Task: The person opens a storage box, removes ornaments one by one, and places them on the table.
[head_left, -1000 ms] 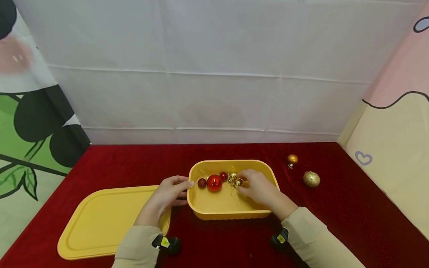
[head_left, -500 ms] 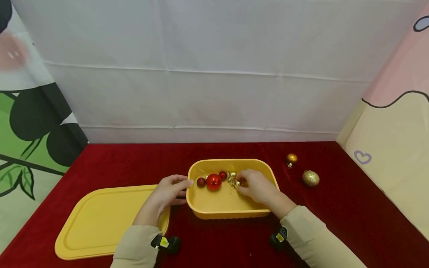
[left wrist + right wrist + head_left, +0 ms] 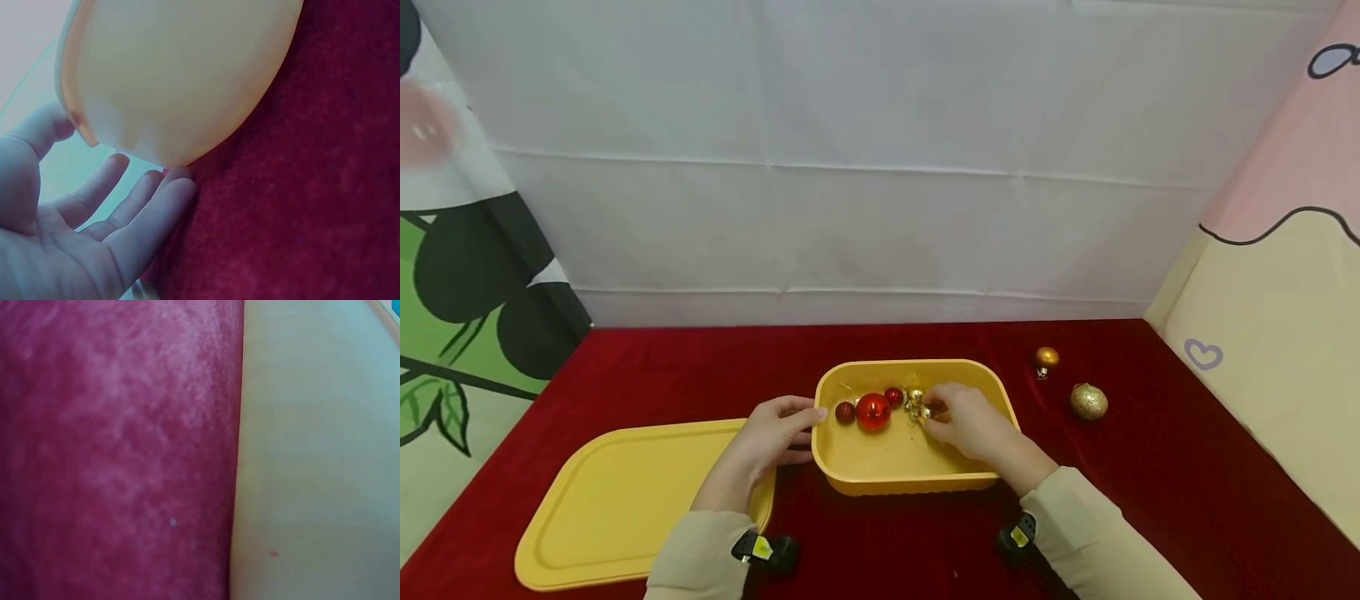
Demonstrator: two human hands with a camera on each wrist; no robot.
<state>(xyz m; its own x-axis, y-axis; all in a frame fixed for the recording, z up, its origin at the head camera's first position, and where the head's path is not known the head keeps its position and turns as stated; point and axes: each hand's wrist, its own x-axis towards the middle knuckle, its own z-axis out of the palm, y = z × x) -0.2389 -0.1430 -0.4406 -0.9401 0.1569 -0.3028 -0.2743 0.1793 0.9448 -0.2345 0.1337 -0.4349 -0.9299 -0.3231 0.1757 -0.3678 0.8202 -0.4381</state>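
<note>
A yellow plastic box sits on the red cloth with Christmas baubles inside. My left hand holds its left end, thumb over the rim and fingers against the outer wall; the left wrist view shows this hand close up. Reaching over the right side into the box, my right hand pinches a small bauble, mostly hidden behind the fingers. Small gold baubles lie right at its fingertips. Left of them are a large shiny red bauble and two small dark red ones. The right wrist view misses this hand.
A yellow lid lies flat on the cloth, partly under my left forearm. Right of the box are a small gold bauble and a larger glittery gold one. A pale fabric backdrop rises behind the table.
My right fingers have shifted slightly left toward the small gold baubles inside the box. My left hand keeps its place on the box, and the head view has moved slightly.
</note>
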